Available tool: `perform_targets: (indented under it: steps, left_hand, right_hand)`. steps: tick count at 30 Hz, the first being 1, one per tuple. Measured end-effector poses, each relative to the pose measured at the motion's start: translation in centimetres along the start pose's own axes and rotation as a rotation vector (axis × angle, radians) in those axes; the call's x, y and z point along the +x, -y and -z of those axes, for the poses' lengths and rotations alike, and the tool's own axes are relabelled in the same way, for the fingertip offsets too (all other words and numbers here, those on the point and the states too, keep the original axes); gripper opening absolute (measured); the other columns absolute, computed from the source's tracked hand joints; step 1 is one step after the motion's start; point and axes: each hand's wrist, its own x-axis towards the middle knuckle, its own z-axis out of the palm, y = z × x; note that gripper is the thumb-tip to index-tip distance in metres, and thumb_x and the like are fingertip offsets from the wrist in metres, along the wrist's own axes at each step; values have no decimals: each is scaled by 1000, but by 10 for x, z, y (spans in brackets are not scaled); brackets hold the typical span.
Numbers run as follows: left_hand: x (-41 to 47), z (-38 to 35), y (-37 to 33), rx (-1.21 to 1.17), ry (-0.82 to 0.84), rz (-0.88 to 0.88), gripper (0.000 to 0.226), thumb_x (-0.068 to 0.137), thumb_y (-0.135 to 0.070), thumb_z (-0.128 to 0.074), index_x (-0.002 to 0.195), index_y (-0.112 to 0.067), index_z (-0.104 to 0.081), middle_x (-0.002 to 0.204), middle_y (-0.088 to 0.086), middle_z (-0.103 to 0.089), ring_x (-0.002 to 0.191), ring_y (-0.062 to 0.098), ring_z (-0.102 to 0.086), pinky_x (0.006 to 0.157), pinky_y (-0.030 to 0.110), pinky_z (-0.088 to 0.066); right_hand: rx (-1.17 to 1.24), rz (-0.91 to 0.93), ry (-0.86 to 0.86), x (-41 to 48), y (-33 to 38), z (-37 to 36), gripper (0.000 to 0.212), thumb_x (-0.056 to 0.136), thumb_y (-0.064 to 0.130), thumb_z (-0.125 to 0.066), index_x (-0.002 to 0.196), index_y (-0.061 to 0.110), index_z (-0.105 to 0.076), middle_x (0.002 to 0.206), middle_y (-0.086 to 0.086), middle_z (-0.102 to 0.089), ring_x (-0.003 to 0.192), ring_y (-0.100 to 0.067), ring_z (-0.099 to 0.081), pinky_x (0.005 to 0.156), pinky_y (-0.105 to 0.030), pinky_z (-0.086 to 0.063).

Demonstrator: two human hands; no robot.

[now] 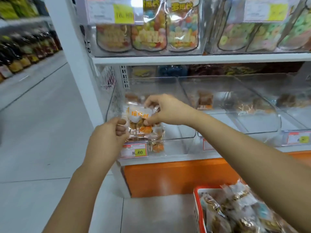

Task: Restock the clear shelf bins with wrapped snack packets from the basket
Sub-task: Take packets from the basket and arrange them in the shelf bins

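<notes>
Now | left hand (107,133), right hand (168,111): fingers (121,122) pinch snack packet (139,120) at clear bin (181,132) | basket (196,197): wrapped packets (235,214)

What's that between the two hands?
In the head view, a clear snack packet with orange print, pinched by the left hand and the right hand.

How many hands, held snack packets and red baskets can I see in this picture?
hands: 2, the left hand and the right hand
snack packet, pinched by both hands: 1
red basket: 1
Total: 4
</notes>
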Motion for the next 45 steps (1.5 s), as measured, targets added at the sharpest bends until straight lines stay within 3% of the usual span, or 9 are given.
perform_targets:
  steps: [3,8,14,19,24,28,31,38,45]
  left_hand:
    - [-6,10,15,116,-143,75,10,81,-12,-68,88,-19,-67,71,-10,-63,74,20,-63,69,29,-47]
    - [-16,11,32,140,-28,135,13,83,-19,-66,73,-25,-62,66,-9,-64,71,21,-64,63,29,-46]
    - [-17,9,39,132,-10,110,16,79,-10,-66,79,-26,-60,62,-11,-64,66,14,-61,58,26,-44]
    - [-19,6,36,132,26,69,15,80,-10,-65,90,-21,-66,63,-14,-63,66,9,-59,56,19,-40]
    - [-36,-9,2,52,37,-79,5,87,-19,-64,90,-22,-65,71,-16,-61,73,11,-62,68,27,-48]
    - [-63,-46,-28,31,294,-222,11,89,-19,-61,79,-23,-60,71,-9,-64,71,13,-62,71,34,-52]
    - [-89,-80,-42,94,562,-311,11,87,-16,-61,82,-25,-63,78,-8,-67,79,14,-64,76,32,-51]
    - [-158,-162,-40,303,1024,-483,26,94,-21,-51,116,-14,-64,117,5,-66,104,21,-60,89,34,-49]
    - [-192,-189,-27,483,1232,-423,31,94,-24,-48,120,-13,-60,120,7,-62,105,23,-58,88,31,-48]
  right_hand:
    - [-2,-71,153,17,-3,-31,46,73,24,-82,109,8,-58,112,-7,-58,95,-27,-61,80,-42,-53]
    - [-130,-29,286,34,-7,-66,25,82,15,-71,92,15,-49,81,7,-43,79,-17,-44,55,-20,-34]
    - [-303,-42,287,40,-4,-77,13,86,6,-61,93,11,-50,95,-4,-49,85,-21,-46,56,-22,-34]
    - [92,-165,326,28,-7,-64,34,90,6,-60,122,17,-60,107,8,-53,93,-12,-52,69,-19,-41]
    - [348,-206,38,-23,-19,-33,17,87,10,-67,103,12,-64,80,-9,-69,72,-21,-70,71,-33,-59]
    - [269,-150,-97,-100,-40,-12,15,88,21,-68,81,8,-66,67,3,-67,57,-4,-62,55,-15,-47]
    - [24,-196,52,-159,-69,-14,8,86,13,-67,80,8,-66,70,11,-65,60,7,-56,61,-12,-42]
    - [-397,-503,718,-280,-119,-44,48,81,22,-75,126,16,-58,121,-1,-61,111,-20,-56,81,-25,-43]
    - [-441,-413,725,-346,-148,-75,71,71,38,-81,133,20,-51,137,2,-48,125,-20,-44,102,-30,-38]
